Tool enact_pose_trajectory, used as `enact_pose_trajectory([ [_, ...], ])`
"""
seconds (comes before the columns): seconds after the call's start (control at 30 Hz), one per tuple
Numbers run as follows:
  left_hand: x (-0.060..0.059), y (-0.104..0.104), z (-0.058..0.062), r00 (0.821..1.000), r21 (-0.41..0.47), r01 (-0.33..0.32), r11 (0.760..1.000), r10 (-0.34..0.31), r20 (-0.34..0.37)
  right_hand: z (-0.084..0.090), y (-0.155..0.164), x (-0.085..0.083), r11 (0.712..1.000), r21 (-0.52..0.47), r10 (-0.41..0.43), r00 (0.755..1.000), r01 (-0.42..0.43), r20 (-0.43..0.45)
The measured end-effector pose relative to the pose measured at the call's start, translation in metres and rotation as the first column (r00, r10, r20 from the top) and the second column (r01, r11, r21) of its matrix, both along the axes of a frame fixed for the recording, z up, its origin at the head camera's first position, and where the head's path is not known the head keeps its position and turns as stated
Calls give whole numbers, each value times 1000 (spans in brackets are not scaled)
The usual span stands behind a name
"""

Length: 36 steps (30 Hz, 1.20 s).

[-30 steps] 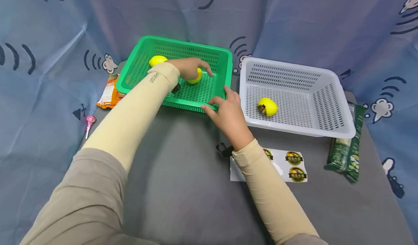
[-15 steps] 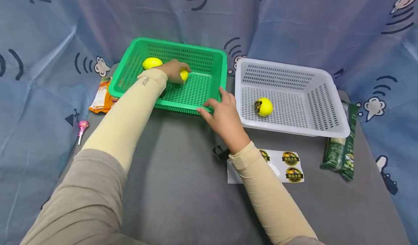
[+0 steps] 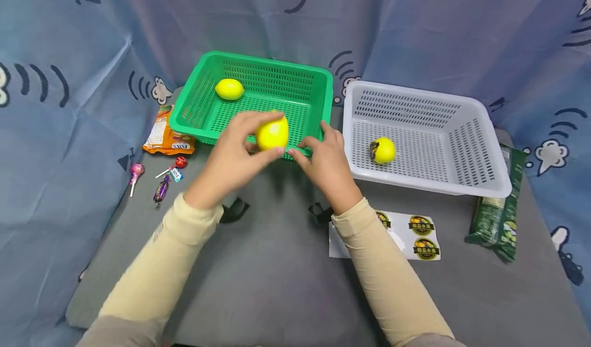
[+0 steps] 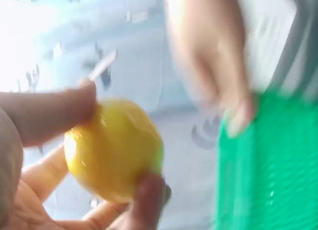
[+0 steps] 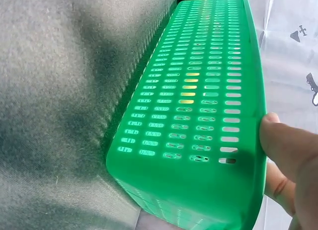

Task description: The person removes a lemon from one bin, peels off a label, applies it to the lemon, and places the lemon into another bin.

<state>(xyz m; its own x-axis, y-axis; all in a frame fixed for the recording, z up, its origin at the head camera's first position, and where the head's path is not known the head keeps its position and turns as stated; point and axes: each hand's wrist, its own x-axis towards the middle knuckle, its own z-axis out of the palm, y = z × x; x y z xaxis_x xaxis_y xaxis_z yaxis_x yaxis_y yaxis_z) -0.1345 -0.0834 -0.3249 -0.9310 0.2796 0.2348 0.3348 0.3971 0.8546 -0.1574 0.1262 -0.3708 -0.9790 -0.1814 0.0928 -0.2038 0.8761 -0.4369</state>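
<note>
My left hand [image 3: 240, 149] holds a yellow lemon [image 3: 272, 133] above the near rim of the green basket [image 3: 203, 80]; the left wrist view shows the lemon [image 4: 114, 150] pinched between thumb and fingers. My right hand [image 3: 323, 154] grips the near right corner of the green basket, with the thumb [image 5: 285, 140] on its rim [image 5: 251, 91]. A second lemon [image 3: 229, 89] lies at the basket's far left. A third lemon [image 3: 383, 150], with a dark sticker on it, lies in the white basket [image 3: 480, 177] to the right.
A sticker sheet [image 3: 417, 231] lies by my right forearm. A green packet [image 3: 498, 218] sits right of the white basket. An orange snack bag [image 3: 163, 134] and several lollipops and sweets [image 3: 161, 180] lie at the left. Blue patterned cloth surrounds the grey table [image 3: 277, 275].
My left hand took hold of a lemon inside the green basket, lifted it out and drew it toward me over the near rim. My right hand stayed on the basket's corner.
</note>
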Motion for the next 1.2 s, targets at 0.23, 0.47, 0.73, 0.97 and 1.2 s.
enact_pose_trajectory([
  [0.23,72,51,-101,999,-224,-8,974,-2,-44,1,9,-1,1000,-2,-25,999,25,23],
  [0.47,89,85,-126,984,-404,-65,912,-9,-178,10,29,11,997,-72,-9,998,14,64],
  [0.73,100,151,-104,943,-550,46,834,-218,-251,15,117,108,891,-368,-276,961,266,26],
  [0.97,78,192,-113,951,-649,141,747,-284,-121,-21,170,162,840,-247,-425,869,483,255],
  [1.2,73,196,-122,945,-436,321,840,-315,89,-42,171,179,887,-178,-375,889,426,261],
])
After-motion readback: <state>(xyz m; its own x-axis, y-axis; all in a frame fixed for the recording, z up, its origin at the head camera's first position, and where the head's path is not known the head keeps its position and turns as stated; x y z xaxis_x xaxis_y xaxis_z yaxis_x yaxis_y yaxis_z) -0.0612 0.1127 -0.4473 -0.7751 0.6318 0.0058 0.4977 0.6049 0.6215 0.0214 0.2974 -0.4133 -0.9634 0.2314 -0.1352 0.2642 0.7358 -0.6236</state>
